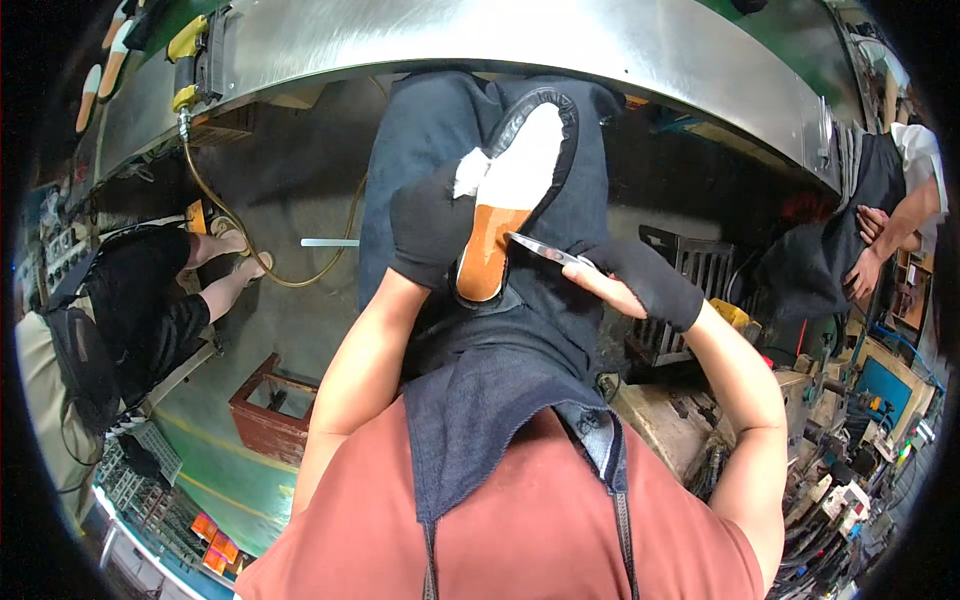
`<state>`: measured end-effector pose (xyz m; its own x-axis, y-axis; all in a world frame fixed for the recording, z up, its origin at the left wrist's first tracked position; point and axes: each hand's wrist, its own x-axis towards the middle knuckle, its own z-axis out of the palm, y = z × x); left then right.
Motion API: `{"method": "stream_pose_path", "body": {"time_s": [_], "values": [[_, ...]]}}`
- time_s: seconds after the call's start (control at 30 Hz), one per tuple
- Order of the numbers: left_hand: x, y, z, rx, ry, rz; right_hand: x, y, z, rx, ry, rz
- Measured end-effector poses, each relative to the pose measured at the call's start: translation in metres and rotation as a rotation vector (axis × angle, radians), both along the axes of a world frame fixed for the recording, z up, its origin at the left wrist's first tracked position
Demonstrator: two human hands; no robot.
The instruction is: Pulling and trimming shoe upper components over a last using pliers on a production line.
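A shoe upper with its bottom turned up lies across my lap, its rounded toe end pointing away from me. Black material wraps its edge, and the bottom is white at the toe half and brown at the heel half. My left hand, in a black glove with something white at a fingertip, grips the shoe's left side. In my right hand, gloved in black with bare fingers, is a slim silver metal tool resembling pliers. Its pointed tip meets the brown part near the right edge.
A long steel bench runs across the far side, with a yellow air tool and hose at its left. Other people sit at left and right. A red-brown stool stands on the floor at left; a black plastic crate and machinery are at right.
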<state>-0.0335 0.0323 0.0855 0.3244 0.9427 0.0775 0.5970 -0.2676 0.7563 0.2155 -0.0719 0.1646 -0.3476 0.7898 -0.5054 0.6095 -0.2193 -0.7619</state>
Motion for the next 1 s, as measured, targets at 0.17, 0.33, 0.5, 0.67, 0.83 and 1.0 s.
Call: {"method": "stream_pose_path", "body": {"time_s": [0.17, 0.33, 0.5, 0.67, 0.83, 1.0], "values": [[-0.011, -0.035, -0.003, -0.154, -0.385, -0.077, -0.022, 0.015, 0.011, 0.157, -0.090, 0.077], [-0.016, -0.071, -0.025, -0.269, -0.196, -0.260, -0.033, 0.029, 0.005, 0.424, -0.567, 0.345], [-0.010, -0.060, -0.045, -0.282, -0.424, -0.257, 0.008, 0.050, -0.052, 0.865, -0.410, 0.547], [0.011, -0.049, -0.058, -0.503, -0.664, 0.012, 0.021, 0.060, -0.036, 0.087, -0.212, 0.395], [0.020, -0.040, -0.080, -0.280, -0.541, -0.005, -0.008, 0.088, 0.057, -0.011, -0.661, 0.752], [-0.002, -0.021, -0.067, -0.336, -0.526, -0.342, -0.062, 0.032, 0.017, 0.357, -0.226, 0.591]]}}
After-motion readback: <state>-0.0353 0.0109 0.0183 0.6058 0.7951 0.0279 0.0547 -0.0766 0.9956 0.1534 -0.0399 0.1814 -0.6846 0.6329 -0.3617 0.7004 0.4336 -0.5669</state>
